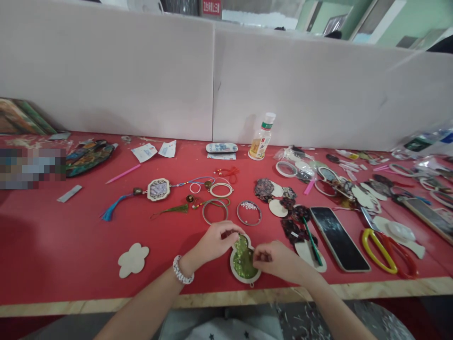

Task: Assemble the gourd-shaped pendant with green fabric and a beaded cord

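Observation:
A gourd-shaped pendant (244, 271) with a pale rim and a glittery green inside lies flat near the table's front edge. My left hand (220, 240) has its thumb and fingers closed around the pendant's upper left rim. At the pendant's right side, my right hand (275, 259) is pinched over the green surface; what its fingertips hold, if anything, is too small to make out. Just beyond the hands lie a round frame (214, 211) and a shallow ring dish (261, 218) holding small white and pink beads.
A pale flower-shaped piece (133, 260) lies at left, below a tasselled pendant (158, 189). To the right are a phone (339, 239), scissors (379, 250) and a green pen (312, 242). A bottle (261, 138) stands by the white partition (141, 75).

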`<state>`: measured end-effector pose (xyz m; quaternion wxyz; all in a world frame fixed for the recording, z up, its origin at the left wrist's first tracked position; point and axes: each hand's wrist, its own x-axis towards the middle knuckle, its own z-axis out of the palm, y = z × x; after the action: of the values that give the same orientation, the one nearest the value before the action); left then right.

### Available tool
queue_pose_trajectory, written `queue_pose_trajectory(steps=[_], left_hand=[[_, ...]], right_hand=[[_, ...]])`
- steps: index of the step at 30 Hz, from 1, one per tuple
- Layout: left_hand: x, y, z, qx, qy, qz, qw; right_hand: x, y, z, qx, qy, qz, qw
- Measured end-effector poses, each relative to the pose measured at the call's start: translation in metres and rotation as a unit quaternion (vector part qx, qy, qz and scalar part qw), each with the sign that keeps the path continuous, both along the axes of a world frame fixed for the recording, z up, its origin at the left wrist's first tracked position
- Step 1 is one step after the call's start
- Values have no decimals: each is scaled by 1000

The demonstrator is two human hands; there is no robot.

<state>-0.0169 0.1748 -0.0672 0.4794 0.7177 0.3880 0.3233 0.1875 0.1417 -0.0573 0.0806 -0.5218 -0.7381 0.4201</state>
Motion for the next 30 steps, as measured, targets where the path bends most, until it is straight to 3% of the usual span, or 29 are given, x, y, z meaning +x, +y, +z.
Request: queue_pose_trajectory(steps=[3, 9, 20, 30], left_hand=[[0, 0, -3, -11, -12, 8, 1000], [2, -1, -10, -130, -49, 17, 990], [0, 3, -13, -150, -52, -9, 987], [-1, 4, -16, -165, -50, -13, 985]], right_hand=[[-3, 0, -3, -1, 9, -25, 1000], [-4, -2, -6, 7, 7, -22, 1000], [-1, -2, 2, -9, -2, -2, 1000], [-4, -1, 0, -26, -24, 42, 999]])
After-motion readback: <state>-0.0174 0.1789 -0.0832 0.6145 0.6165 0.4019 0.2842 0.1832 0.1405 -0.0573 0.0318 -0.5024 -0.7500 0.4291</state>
